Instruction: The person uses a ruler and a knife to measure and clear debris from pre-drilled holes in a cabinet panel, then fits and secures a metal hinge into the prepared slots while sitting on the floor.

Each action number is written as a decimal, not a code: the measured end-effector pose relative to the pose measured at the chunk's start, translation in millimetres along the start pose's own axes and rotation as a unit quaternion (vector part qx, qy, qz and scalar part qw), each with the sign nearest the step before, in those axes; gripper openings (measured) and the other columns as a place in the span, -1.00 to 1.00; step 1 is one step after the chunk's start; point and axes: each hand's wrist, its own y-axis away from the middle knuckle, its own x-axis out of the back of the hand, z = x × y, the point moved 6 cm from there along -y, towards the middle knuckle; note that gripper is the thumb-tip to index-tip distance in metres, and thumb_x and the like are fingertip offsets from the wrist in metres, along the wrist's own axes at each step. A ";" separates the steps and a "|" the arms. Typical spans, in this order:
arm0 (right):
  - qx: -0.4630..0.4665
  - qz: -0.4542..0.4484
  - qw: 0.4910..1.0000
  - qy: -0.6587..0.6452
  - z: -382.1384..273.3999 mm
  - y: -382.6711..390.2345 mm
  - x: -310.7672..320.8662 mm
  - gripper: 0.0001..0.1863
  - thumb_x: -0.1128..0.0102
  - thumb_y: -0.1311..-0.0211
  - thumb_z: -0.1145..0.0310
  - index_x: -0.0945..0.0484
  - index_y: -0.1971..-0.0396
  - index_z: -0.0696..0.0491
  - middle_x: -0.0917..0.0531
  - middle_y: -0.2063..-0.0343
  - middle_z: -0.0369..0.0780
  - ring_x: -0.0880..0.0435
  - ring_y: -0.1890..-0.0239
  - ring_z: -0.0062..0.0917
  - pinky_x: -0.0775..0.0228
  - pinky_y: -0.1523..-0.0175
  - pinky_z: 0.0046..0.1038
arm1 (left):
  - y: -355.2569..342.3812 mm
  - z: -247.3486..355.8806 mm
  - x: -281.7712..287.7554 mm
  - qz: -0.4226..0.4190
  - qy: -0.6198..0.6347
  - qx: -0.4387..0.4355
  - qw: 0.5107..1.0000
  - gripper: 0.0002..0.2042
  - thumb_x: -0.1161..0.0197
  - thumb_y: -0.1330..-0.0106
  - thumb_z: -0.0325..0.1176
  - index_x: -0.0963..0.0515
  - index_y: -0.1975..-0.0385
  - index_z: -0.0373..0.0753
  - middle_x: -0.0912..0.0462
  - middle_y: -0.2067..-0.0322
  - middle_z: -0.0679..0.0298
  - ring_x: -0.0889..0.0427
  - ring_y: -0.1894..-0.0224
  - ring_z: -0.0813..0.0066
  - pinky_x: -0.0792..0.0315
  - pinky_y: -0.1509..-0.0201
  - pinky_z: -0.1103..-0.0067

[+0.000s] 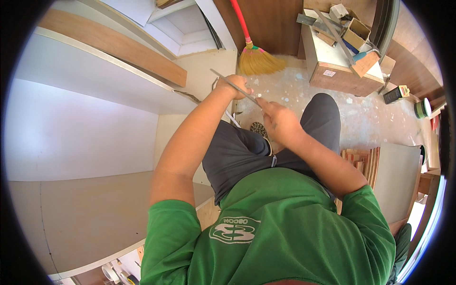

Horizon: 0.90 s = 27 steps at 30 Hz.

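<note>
My right hand is closed round the near end of a long, thin grey metal bar, which looks like a flat file. The bar slants up to the left and crosses over my left hand. That hand has its fingers curled, beside the end of a white cabinet panel; what lies inside its grip is hidden. A brown wooden strip rests along the panel, its end short of my left wrist.
A straw broom with a red handle stands ahead. To its right, a wooden box bears tools, a handsaw among them. A dark can and a green-sided tub stand farther right. Stacked boards lean by my right side.
</note>
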 end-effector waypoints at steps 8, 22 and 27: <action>-0.152 -0.077 0.946 -0.275 16.9 1.6 8.0 -0.62 -0.01 -0.33 0.50 -0.46 -0.13 0.19 -0.55 0.49 -0.24 -0.56 0.49 -0.52 -0.43 0.39 -0.44 | -11.3 -31.2 -39.9 0.122 0.109 -0.103 0.981 -0.57 -0.24 -0.26 0.08 -0.70 0.35 -0.24 -0.70 0.29 -0.07 -0.67 0.18 0.04 -0.52 0.08 0.33; -0.203 -0.075 0.975 -0.049 130.9 -7.7 64.3 -0.54 -0.01 -0.20 0.46 -0.45 -0.12 0.21 -0.63 0.38 -0.05 -0.66 0.38 -0.33 -0.50 0.24 -0.33 | 75.3 82.3 -15.3 0.142 0.353 -0.240 0.893 -0.50 -0.30 -0.24 -0.40 -0.44 -0.21 -0.29 -0.56 -0.07 0.05 -0.50 -0.19 0.20 -0.35 -0.27 0.40; -0.193 -0.047 0.980 0.019 155.3 -7.8 68.9 -0.46 -0.07 -0.16 0.45 -0.41 -0.21 0.16 -0.65 0.13 0.10 -0.63 0.05 -0.03 -0.44 -0.07 -0.19 | 102.3 139.1 16.3 0.239 0.228 -0.334 0.883 -0.58 -0.27 -0.26 -0.37 -0.50 -0.13 -0.30 -0.58 -0.06 0.05 -0.48 -0.18 0.11 -0.32 -0.30 0.34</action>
